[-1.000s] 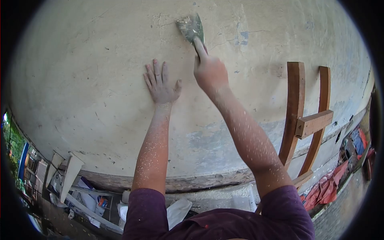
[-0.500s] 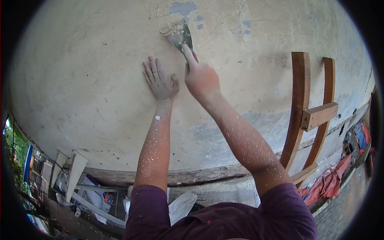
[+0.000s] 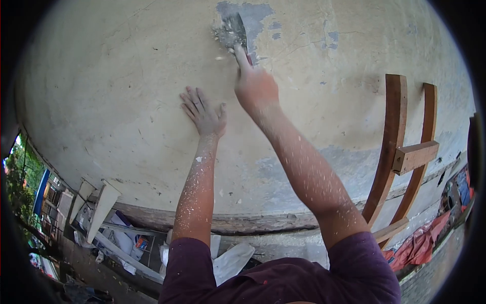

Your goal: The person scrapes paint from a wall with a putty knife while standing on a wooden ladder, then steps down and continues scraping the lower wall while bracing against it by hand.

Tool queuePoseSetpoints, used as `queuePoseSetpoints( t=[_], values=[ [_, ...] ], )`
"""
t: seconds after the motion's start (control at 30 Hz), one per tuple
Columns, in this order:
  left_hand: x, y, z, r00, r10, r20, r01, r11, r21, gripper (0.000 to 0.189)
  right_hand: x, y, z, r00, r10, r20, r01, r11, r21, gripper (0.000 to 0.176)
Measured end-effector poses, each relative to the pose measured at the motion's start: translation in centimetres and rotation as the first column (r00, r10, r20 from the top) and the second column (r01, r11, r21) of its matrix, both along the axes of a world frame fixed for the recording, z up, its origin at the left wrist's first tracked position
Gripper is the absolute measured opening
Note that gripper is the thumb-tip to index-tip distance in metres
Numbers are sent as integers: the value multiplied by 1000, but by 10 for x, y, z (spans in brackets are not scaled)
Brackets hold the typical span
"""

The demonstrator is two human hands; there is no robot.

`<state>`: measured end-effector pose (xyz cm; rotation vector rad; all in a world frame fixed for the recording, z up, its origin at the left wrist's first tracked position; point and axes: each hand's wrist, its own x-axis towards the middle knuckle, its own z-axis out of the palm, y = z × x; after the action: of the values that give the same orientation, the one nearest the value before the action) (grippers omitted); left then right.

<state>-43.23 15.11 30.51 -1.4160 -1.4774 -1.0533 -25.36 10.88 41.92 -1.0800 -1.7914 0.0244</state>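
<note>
Scraper [image 3: 234, 31] first: where is it?

Top centre of the frame, blade flat against the wall [image 3: 126, 101], at the left edge of a grey patch [image 3: 255, 12] where the cream coat is off. Flakes cling to the blade.

Which hand has it?

The right hand [image 3: 255, 88], just below the blade. Its fingers are wrapped round the handle, with the forefinger laid straight along it toward the blade. The handle itself is hidden under the hand.

And the left hand [image 3: 204, 114]?

Left of centre, lower than the right hand, near it but apart. It lies palm down on the wall, fingers straight and spread, holding nothing.

The arms?

Both bare and speckled with white flakes, coming up from purple sleeves [image 3: 187, 268] at the bottom edge.

What else shows?

A wooden ladder [image 3: 392, 147] leans against the wall at the right. Red cloth [image 3: 420, 243] lies on the ground at the lower right. At the lower left there are white boards [image 3: 104, 207] and what are probably scraps of paper; it is small and warped down there.
</note>
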Motion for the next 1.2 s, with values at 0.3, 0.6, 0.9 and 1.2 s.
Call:
queuePoseSetpoints(
  t=[0.3, 0.6, 0.9, 1.2],
  values=[
    [-20, -35, -16, 976, 68, 208, -24, 979, -204, 107, -10, -19, -69, 989, 93, 119, -79, 990, -119, 61],
    [-27, -31, -32, 969, 34, 246, 19, 978, -209, 121, -63, -6, 53, 992, 102, 78, -105, 994, 35, 60],
    [-27, -40, -26, 945, 131, 298, 11, 902, -431, 124, -13, -32, -104, 990, 60, 125, -27, 968, -251, 62],
    [-33, -32, -29, 949, 94, 302, 33, 920, -390, 123, 10, 21, 97, 990, -125, -70, 139, 956, 257, 56]
  ],
)
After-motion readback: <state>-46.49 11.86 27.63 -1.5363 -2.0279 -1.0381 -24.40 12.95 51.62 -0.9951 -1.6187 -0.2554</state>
